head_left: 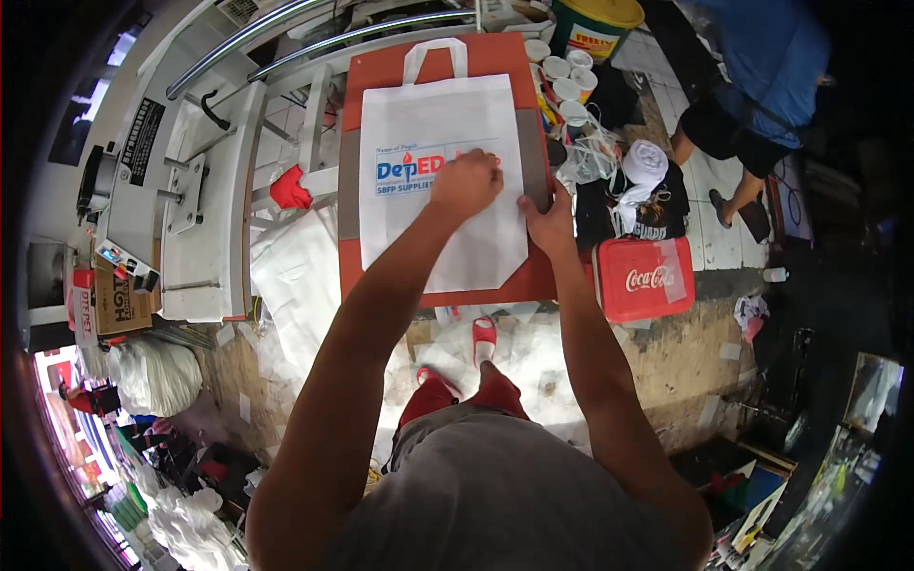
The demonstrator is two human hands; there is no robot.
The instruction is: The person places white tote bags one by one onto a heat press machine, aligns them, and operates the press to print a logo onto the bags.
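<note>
A white tote bag (447, 243) with a blue and red print lies flat on a red board (490, 48), its handle loop (435, 57) pointing away from me. My left hand (468, 186) rests over the right part of the print with its fingers curled in. Whether those fingers pinch anything is hidden. My right hand (550, 224) holds the right edge of the board, its thumb on top beside the bag.
At left stands a white metal frame machine (209, 214). Right of the board are several white-lidded tubs (566, 90), a white cloth roll (645, 167) and a red box (644, 278). A person in blue (771, 71) is at far right.
</note>
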